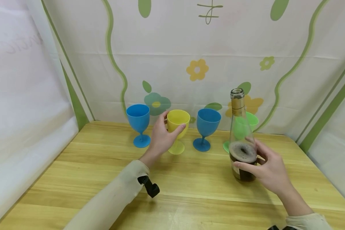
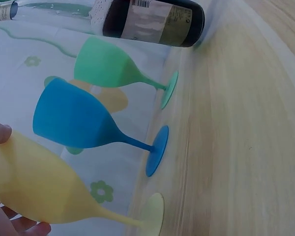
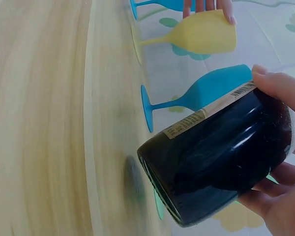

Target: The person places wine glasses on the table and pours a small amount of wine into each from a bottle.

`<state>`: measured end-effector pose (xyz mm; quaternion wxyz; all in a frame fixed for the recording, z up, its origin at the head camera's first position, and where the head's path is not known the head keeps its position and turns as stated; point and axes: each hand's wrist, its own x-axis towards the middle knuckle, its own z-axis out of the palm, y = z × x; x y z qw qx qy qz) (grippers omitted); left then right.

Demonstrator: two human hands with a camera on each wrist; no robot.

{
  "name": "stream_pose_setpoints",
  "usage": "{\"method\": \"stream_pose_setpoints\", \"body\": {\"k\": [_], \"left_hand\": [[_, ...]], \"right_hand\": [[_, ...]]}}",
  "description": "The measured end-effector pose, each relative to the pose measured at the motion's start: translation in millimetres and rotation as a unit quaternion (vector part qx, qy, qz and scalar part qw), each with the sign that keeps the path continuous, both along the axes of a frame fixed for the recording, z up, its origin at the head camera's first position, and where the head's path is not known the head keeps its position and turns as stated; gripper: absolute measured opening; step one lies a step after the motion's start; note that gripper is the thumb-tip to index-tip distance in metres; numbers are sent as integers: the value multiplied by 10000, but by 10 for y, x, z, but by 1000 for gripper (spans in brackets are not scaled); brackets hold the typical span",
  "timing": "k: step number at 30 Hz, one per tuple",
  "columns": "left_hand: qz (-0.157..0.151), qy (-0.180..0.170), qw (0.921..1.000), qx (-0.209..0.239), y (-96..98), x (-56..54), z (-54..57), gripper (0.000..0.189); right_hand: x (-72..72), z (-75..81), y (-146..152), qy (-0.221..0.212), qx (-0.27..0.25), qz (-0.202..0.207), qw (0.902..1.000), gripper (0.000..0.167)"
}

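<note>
My left hand (image 1: 165, 135) grips the bowl of a yellow goblet (image 1: 176, 118), thumb on the near side. The goblet's foot (image 2: 155, 216) is down at the tabletop in the left wrist view. With my right hand (image 1: 268, 169) I hold a clear glass bottle (image 1: 238, 127) round its lower body. Dark, foamy liquid (image 1: 243, 152) fills the bottom part of it. The bottle's base (image 3: 162, 189) hangs over the wood, a little tilted in the right wrist view. Behind the bottle, a green goblet (image 1: 251, 119) is partly hidden.
One blue goblet (image 1: 208, 123) stands between the yellow goblet and the bottle. Another blue goblet (image 1: 138, 116) is left of my left hand. All line up near the back edge of the wooden table (image 1: 175, 198), before a flower-printed cloth (image 1: 172, 38).
</note>
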<state>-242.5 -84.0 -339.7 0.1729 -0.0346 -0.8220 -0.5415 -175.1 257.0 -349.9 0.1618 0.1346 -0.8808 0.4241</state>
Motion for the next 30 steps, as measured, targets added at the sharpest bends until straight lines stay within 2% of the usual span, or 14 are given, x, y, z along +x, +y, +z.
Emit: {"method": "stream_pose_setpoints", "body": {"k": [9, 15, 22, 30], "left_hand": [[107, -164, 9998, 58, -9, -78, 2, 88], [130, -220, 9997, 23, -22, -61, 18, 93], [336, -288, 9989, -166, -65, 96, 3, 97], [340, 140, 9991, -218, -156, 321, -15, 84]], "right_hand": [[5, 11, -21, -275, -106, 24, 9996, 84], [8, 3, -43, -301, -176, 120, 9993, 81], [24, 3, -64, -324, -199, 147, 9992, 82], [42, 30, -72, -493, -124, 78, 9987, 85]]}}
